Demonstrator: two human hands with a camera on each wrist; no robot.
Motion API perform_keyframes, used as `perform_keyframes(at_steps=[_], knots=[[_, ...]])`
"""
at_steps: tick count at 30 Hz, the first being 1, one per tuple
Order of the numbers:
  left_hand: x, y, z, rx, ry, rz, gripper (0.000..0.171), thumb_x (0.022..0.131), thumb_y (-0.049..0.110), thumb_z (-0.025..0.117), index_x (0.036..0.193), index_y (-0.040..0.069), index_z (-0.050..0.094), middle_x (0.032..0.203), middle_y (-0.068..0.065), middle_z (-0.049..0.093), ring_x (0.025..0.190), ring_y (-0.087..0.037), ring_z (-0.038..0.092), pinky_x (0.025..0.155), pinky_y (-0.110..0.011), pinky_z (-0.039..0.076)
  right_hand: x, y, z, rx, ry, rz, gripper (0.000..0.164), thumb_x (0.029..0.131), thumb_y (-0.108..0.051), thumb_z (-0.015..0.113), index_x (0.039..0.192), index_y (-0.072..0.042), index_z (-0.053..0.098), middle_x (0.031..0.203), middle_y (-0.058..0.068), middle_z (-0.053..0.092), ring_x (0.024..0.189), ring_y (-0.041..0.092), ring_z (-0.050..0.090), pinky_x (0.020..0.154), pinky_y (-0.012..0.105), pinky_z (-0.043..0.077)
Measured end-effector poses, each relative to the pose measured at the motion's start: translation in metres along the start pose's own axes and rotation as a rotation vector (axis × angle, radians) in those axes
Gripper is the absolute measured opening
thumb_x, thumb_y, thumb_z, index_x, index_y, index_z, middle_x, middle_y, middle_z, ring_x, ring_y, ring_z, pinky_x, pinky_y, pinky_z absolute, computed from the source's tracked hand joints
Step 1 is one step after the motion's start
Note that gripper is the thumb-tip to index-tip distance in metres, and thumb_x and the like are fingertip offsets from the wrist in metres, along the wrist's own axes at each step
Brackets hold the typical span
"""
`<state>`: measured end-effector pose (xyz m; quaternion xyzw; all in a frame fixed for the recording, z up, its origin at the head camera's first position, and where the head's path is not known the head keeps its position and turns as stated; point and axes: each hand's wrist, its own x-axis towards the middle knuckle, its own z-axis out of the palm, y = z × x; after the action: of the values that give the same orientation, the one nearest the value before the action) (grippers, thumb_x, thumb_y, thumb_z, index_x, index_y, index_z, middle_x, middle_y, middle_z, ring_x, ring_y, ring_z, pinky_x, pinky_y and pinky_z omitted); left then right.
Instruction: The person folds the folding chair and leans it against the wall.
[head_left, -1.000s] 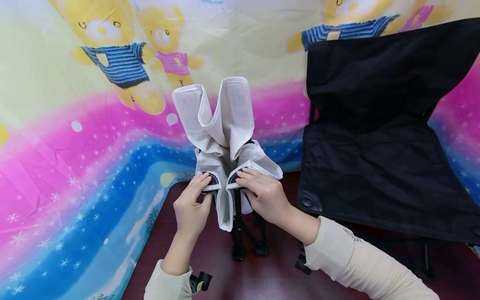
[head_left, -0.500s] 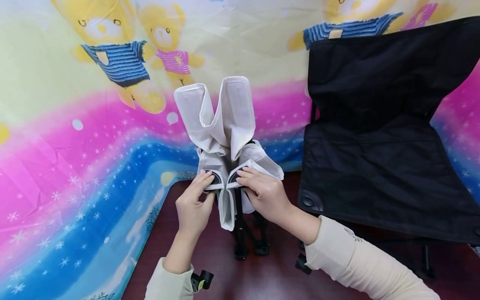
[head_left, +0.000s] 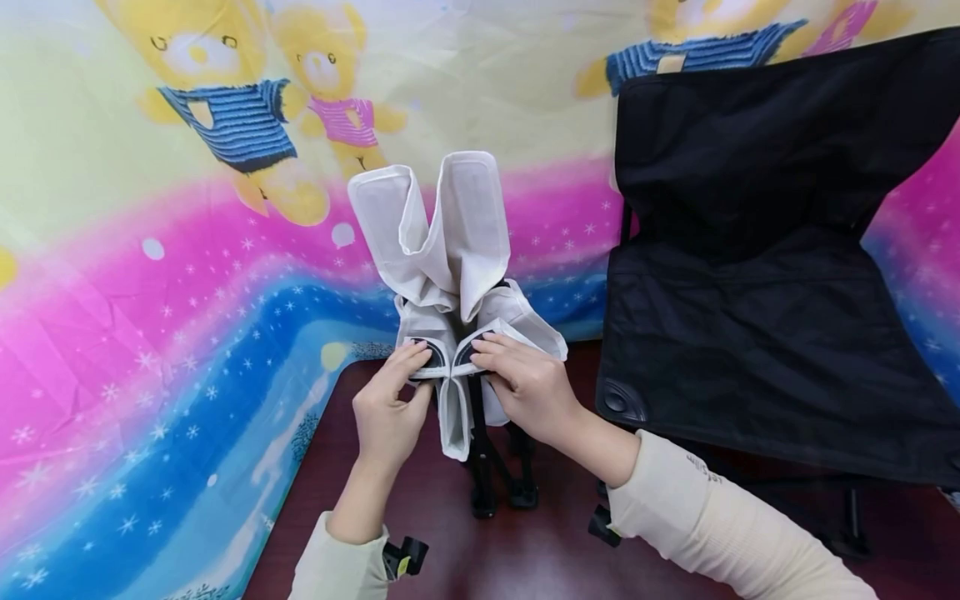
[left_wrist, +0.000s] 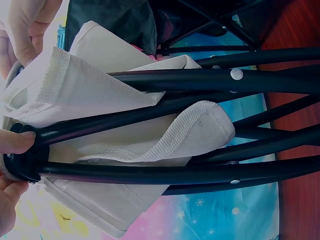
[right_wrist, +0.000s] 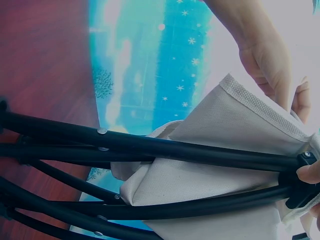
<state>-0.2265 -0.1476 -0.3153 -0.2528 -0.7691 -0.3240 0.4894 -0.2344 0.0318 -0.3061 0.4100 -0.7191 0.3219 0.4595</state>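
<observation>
Hands [head_left: 385,408] [head_left: 536,392] in pinch on chair corners [head_left: 464,355]

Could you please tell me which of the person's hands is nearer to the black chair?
Right: the right hand pinches the folded white chair on the side toward the black chair; the left hand pinches its other side, farther from the black chair.

Small dark lettering [head_left: 703,468] is printed on the right sleeve [head_left: 738,521], near the cuff [head_left: 628,482]; "Let'slim" is seemingly spelled, but the letters are too tiny to be read with certainty.
</observation>
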Motion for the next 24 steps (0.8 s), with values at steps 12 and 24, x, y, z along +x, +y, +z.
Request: perform_keyframes(at_steps=[12, 24], knots=[[0.0006, 0.0021, 0.0026, -0.026, 0.001, -0.008, 0.03, 0.062, -0.012, 0.064, 0.09, -0.002, 0.067, 0.095, -0.01, 0.064, 0.095, -0.022, 0.057, 0.086, -0.026, 0.04, 0.0003, -0.0002, 0.0008, 0.009, -0.006, 0.001, 0.023, 0.066, 0.01, 0.064, 0.087, 0.001, 0.068, 0.092, 0.011, 0.064, 0.093, 0.023, 0.058, 0.085, 0.029, 0.042], [0.0011, 0.0002, 0.0033, -0.054, -0.001, -0.012, 0.03, 0.062, -0.013, 0.065, 0.09, -0.003, 0.067, 0.094, -0.011, 0.064, 0.095, -0.023, 0.057, 0.087, -0.027, 0.04, 0.0012, 0.0018, 0.002, 0.016, 0.001, -0.012, 0.023, 0.065, 0.009, 0.064, 0.086, 0.001, 0.068, 0.091, 0.012, 0.064, 0.092, 0.023, 0.058, 0.083, 0.029, 0.043]])
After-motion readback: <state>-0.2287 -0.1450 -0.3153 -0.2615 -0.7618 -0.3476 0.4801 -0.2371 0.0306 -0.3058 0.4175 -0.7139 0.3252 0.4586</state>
